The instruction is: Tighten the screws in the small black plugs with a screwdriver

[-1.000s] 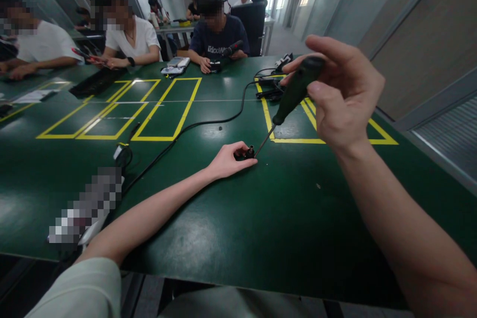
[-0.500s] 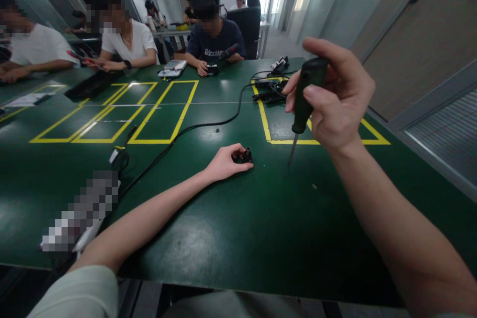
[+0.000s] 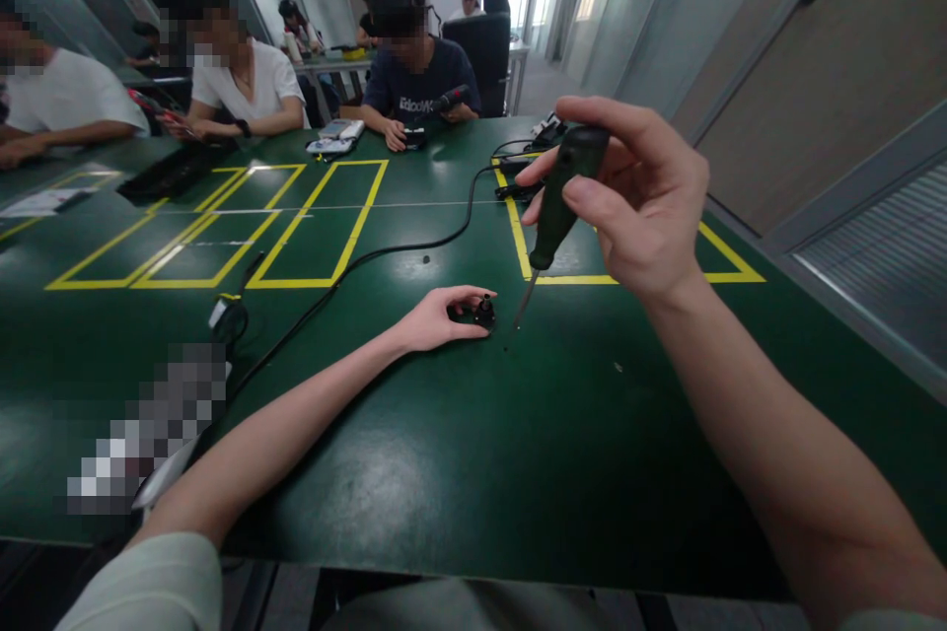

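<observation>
My left hand (image 3: 436, 317) rests on the green table (image 3: 473, 473) with its fingers closed round a small black part (image 3: 479, 313). My right hand (image 3: 628, 202) is raised above the table and grips the dark green handle of a screwdriver (image 3: 558, 202). The screwdriver's thin metal tip points down and left, ending just right of the black part without touching it.
A black cable (image 3: 385, 251) runs across the table from a pile of black devices (image 3: 529, 179) at the back. Yellow tape rectangles (image 3: 296, 217) mark the surface. Three other people sit along the far side, working with small objects. A tiny speck (image 3: 618, 367) lies to the right.
The screwdriver tip left the black part, swung right and upright, and has now tilted back toward the part. My left hand has stayed on the part.
</observation>
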Tool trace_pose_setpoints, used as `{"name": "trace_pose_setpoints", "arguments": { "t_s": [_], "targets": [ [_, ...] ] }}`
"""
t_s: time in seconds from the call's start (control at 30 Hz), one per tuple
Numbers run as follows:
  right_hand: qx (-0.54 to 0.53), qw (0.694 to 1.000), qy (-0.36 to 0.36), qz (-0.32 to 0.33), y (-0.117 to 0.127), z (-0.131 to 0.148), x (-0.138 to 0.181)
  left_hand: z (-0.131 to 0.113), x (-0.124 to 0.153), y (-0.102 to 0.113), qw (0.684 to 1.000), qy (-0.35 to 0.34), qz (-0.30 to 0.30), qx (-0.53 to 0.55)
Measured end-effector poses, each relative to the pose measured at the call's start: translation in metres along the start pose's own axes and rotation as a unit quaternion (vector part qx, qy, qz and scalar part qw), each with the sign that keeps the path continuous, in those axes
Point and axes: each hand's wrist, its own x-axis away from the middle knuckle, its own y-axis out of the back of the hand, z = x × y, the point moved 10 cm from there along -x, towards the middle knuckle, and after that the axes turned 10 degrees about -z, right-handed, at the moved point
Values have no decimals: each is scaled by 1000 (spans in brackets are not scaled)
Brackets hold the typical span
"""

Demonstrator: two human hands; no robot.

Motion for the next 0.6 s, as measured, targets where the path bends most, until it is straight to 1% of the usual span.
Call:
{"name": "trace_pose_setpoints", "arguments": {
  "t_s": [0.1, 0.17, 0.2, 0.3, 0.4, 0.5, 0.6],
  "targets": [
    [33, 999, 13, -16, 3, 0, 0, -3, 3, 5, 994, -10, -64, -88],
    [45, 998, 29, -25, 5, 2, -1, -7, 5, 7, 987, -20, -86, -135],
    [46, 998, 42, -30, 6, 3, -1, -9, 6, 8, 985, -28, -89, -142],
    [61, 996, 60, -39, 8, 4, 0, -13, 6, 5, 993, -45, -64, -89],
    [83, 995, 42, -39, 8, -2, 1, -9, 4, 1, 999, -29, -31, -30],
    [75, 995, 44, -40, 7, -2, 3, -5, 4, 2, 999, -11, -31, -21],
    [62, 996, 46, -34, 5, -1, 5, -5, 4, 3, 999, -12, -40, -15]
  ]
}}
